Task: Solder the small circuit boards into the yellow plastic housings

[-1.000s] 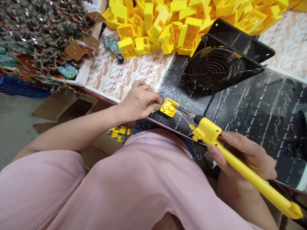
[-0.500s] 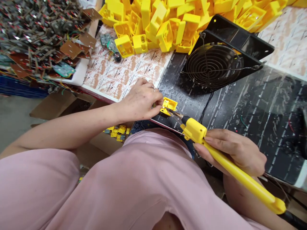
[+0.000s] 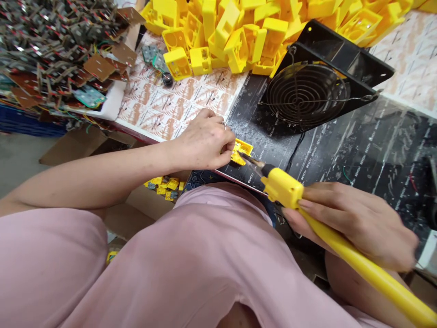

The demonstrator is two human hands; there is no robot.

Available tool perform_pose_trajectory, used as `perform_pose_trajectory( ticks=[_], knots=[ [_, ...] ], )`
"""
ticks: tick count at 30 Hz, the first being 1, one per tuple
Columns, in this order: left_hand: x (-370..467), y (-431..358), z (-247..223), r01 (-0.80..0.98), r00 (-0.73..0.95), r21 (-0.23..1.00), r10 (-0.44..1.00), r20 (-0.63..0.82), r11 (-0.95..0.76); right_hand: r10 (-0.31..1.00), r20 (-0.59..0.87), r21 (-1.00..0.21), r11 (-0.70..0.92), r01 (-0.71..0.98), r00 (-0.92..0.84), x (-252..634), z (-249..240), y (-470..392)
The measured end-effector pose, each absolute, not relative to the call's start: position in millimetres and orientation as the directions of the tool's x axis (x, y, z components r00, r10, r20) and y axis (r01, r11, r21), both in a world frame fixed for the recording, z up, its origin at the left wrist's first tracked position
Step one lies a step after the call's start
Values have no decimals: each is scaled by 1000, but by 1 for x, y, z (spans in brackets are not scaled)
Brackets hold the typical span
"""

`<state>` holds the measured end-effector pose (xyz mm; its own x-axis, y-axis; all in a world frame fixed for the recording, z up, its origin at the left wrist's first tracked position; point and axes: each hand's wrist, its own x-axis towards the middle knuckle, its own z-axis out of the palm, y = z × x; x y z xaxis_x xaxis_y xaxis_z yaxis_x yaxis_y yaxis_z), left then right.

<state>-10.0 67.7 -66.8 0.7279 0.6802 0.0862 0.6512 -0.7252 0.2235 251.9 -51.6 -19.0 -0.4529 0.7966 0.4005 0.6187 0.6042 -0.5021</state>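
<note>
Right, the left hand [image 3: 205, 143] is pinching a small yellow housing [image 3: 241, 150] at the bench's [image 3: 358, 150] near edge, while the right hand [image 3: 355, 221] is gripping the yellow soldering iron [image 3: 283, 187], tip touching it. Best keeping the part pressed flat and the tip steady.

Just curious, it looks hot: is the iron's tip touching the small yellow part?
Touching: in the head view the iron's tip meets the yellow part with no gap.

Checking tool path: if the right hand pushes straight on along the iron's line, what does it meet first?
The right hand drives the soldering iron tip into the small yellow housing pinched by the left hand; apparently already touching.
</note>
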Motion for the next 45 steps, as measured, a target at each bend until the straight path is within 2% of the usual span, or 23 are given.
perform_pose_trajectory(
  ticks=[4,11,16,19,24,27,32,37,41,45],
  knots=[
    [-10,68,-66,651,730,234,680,68,-722,806,422,-458,584,670,-415,254,-23,-55],
    [-10,69,-67,658,721,240,689,69,-713,740,495,-472,669,574,-455,250,-34,-50],
    [-8,69,-66,672,718,221,695,41,-707,667,558,-433,741,513,-493,245,-36,-44],
    [-6,69,-66,669,725,201,688,39,-716,673,518,-423,738,526,-528,247,-29,-46],
    [-7,71,-64,661,740,178,673,7,-729,835,412,-508,542,669,-365,253,-25,-54],
    [-7,71,-61,657,746,178,666,-12,-733,806,459,-513,583,630,-373,254,-35,-54],
    [-7,72,-59,656,747,177,665,-16,-733,760,589,-542,623,564,-274,257,-51,-55],
    [-7,70,-60,661,743,168,669,-16,-731,733,653,-469,588,659,-189,260,-61,-62],
    [-8,69,-60,664,739,175,674,-3,-727,732,664,-466,566,680,-154,259,-66,-63],
    [-11,72,-55,664,735,216,677,-14,-716,775,607,-477,531,701,-174,264,-75,-67]
  ],
)
